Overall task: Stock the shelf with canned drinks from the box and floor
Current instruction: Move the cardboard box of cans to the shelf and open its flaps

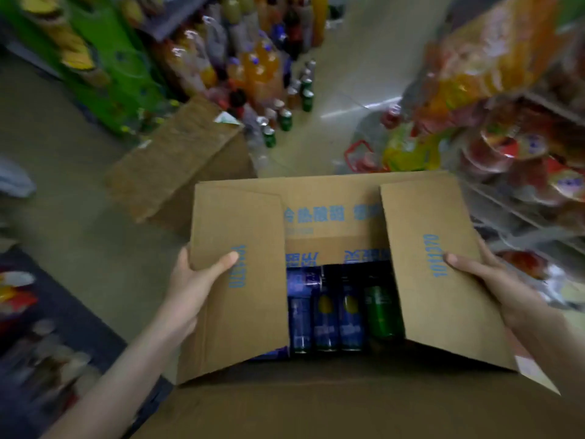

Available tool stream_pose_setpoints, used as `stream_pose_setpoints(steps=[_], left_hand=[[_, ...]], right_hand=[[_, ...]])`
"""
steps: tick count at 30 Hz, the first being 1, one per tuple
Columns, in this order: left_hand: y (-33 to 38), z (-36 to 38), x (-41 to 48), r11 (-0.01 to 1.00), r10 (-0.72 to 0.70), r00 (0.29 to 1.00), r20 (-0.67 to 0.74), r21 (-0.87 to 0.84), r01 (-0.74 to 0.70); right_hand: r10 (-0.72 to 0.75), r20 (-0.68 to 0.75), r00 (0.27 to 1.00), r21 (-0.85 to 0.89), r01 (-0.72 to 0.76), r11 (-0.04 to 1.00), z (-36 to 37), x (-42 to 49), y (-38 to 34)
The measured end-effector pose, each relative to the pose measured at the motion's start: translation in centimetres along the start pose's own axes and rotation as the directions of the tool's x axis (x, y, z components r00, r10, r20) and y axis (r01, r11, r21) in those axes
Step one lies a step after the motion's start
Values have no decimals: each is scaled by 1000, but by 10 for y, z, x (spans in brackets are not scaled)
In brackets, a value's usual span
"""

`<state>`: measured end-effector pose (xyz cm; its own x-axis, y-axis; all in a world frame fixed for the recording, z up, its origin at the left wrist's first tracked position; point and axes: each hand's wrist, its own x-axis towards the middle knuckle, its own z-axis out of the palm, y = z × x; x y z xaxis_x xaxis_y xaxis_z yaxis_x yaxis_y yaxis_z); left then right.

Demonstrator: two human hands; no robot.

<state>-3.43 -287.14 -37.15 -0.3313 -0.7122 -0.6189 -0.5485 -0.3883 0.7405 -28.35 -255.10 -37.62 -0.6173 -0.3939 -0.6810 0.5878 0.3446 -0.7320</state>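
A brown cardboard box with blue print is held up in front of me, its flaps half open. Inside lie several canned drinks: blue cans and one green can. My left hand grips the left side of the box, thumb on the left flap. My right hand grips the right side, thumb on the right flap. More cans stand on the floor farther down the aisle.
A second cardboard box lies on the floor ahead at the left. Large drink bottles crowd the floor beside it. Shelves with packaged goods line the right; a green display stands at the left.
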Motion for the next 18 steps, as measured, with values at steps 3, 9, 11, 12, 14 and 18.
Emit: stream_pose_setpoints(steps=[3,9,11,12,14,18], left_hand=[[18,-43,14,997,28,997,-76,-75,-34],[48,-114,47,993,-31,978,-207,-118,6],[59,-131,62,991,-89,961,-261,-123,58],[64,-138,69,989,-115,951,-285,-123,83],[74,-151,84,983,-144,930,-338,-157,95],[90,-177,116,967,-188,899,-397,-234,99]], right_hand=[[-28,86,996,-20,29,999,51,25,-33],[-25,234,972,-99,49,994,148,95,-88],[-15,285,958,-126,53,991,181,120,-112],[-4,318,948,-147,53,988,197,129,-124],[16,381,924,-166,51,985,227,151,-149],[64,451,890,-257,61,965,289,190,-198]])
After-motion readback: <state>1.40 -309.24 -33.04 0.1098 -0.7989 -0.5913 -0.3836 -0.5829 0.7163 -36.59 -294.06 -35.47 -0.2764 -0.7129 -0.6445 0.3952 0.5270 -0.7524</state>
